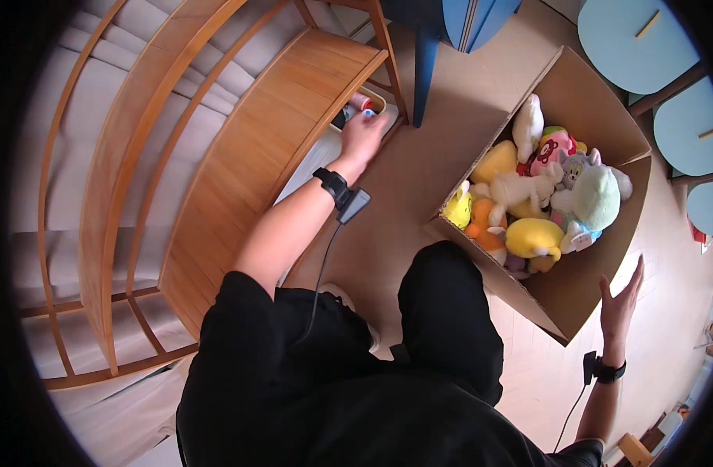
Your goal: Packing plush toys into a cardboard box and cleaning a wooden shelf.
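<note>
My left hand (362, 138) reaches to a small light-coloured bin (381, 103) on the low shelf. Its fingers are curled at the bin's edge; what they hold, if anything, is hidden. Beside them in the bin show a pink-red roll-shaped thing (360, 101) and a bit of blue and white. My right hand (623, 303) is held up with fingers apart and nothing in it, just outside the cardboard box (555, 311). That box stands open and holds several plush toys, among them a yellow one (534, 237), a pale green one (595, 196) and a white one (520, 191).
On the left, a slatted wooden shelf unit (240, 132) curves alongside my left arm. A blue furniture leg (426, 78) stands between it and the box. Light blue round-edged seats or panels (635, 43) line the far right. My knees (450, 311) are close to the box.
</note>
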Demonstrator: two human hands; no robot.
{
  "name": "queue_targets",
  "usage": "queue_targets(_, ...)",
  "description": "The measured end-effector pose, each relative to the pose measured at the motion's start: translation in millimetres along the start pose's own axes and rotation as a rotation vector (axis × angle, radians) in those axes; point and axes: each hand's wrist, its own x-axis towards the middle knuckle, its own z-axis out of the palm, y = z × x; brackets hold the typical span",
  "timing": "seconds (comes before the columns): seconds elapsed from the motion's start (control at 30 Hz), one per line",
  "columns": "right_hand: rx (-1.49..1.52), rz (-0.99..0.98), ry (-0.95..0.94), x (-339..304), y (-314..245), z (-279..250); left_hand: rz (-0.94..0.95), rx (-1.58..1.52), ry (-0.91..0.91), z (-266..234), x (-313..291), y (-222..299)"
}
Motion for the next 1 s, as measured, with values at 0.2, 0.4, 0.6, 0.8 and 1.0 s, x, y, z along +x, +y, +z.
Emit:
queue_targets(0.2,0.496,0.390,-0.298,-23.2,44.7,58.4,-0.584,0.117,0.107,0.0,88.7,-135.6)
queue_targets(0.4,0.403,0.327,-0.261,-31.5,52.8,59.4,-0.666,-0.256,0.099,2.4,115.6,-181.2)
queue_targets(0.6,0.457,0.410,-0.198,-27.6,33.5,60.7,-0.507,-0.323,0.069,-5.1,47.3,-177.8)
queue_targets(0.8,0.546,0.394,-0.225,-26.2,25.7,60.3,-0.526,-0.207,-0.155,-48.3,-59.2,-136.0)
queue_targets(1.0,0.433,0.302,-0.274,-25.2,34.9,57.0,-0.505,-0.180,-0.373,-71.5,-134.9,-75.6)
